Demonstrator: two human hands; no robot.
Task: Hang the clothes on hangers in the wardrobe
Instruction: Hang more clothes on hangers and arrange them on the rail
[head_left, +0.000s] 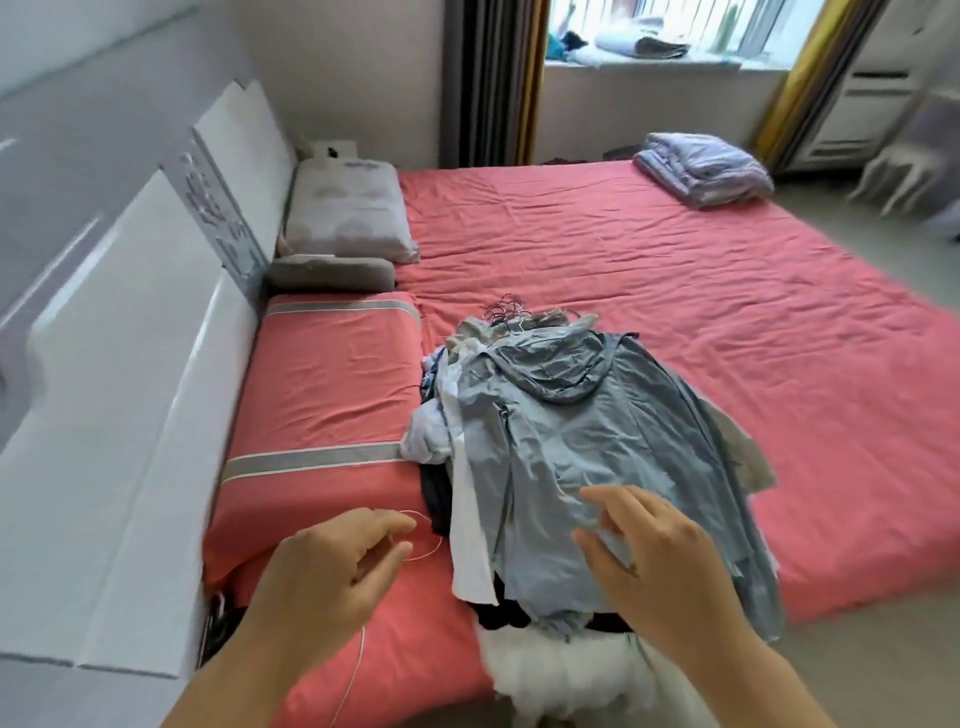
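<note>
Left hand (332, 561) pinches thin wire hanger (428, 538); right hand (660, 561), fingers spread and holding nothing, should grab the grey-blue jacket (571, 426) hem under its fingertips cleanly.

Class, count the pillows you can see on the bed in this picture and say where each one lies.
3. A grey patterned pillow lies by the headboard, farthest away; a flatter grey pillow lies just in front of it; a large coral pillow lies nearest, left of the clothes pile. Others may be hidden.

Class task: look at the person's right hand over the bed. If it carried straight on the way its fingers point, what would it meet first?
Most likely the blue-grey hooded jacket topping the pile of clothes. The right hand points up-left over its lower part; contact can't be judged from one view.
</note>
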